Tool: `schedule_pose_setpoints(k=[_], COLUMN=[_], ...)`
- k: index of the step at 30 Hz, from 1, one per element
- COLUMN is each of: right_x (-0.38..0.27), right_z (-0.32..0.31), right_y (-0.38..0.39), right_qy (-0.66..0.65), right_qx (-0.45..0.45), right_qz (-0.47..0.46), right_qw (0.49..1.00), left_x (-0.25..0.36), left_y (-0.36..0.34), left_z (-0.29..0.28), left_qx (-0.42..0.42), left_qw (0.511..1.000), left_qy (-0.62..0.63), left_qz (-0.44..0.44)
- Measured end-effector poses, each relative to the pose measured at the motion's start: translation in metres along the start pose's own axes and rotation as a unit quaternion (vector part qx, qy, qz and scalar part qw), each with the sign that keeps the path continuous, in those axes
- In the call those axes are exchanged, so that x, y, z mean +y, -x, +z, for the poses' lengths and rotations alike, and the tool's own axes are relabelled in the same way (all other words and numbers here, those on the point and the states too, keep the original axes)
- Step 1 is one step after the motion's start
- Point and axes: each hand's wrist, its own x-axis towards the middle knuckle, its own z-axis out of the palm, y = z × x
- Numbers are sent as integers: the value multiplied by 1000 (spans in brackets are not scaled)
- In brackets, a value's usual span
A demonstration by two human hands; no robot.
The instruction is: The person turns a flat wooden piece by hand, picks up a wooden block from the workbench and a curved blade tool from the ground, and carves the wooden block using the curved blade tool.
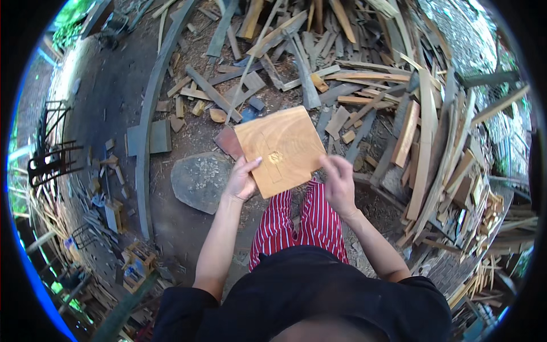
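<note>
A flat, light-brown wooden board [290, 137] is held up in front of me, tilted, over my striped trousers. Thin lines are drawn on its face, and a small rough carved patch [275, 157] lies among them. My left hand [242, 181] grips the board's lower left edge, thumb on top and the other fingers mostly hidden beneath. Close by the lower right corner is my right hand [340, 185], its fingers bent and smeared by motion. Whether it touches the board I cannot make out.
A flat grey stone or stump [200, 181] stands on the ground left of the board. Long planks and offcuts [421, 148] pile up ahead and to the right. A long curved beam [149, 125] runs along the left, with a dark metal frame [54, 154] beyond.
</note>
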Motion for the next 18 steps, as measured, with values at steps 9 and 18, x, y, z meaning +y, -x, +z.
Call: schedule_pose_setpoints(k=[9, 18], right_x=[-18, 18], right_z=[-93, -171], right_y=[65, 243], right_qy=[-603, -449], right_qx=[46, 147], right_qz=[397, 194], right_qw=[691, 860], left_x=[-40, -168], left_y=[65, 152], left_z=[88, 161], left_qx=[-136, -278], left_qw=[982, 762], left_qy=[-119, -531], left_qz=[-50, 245])
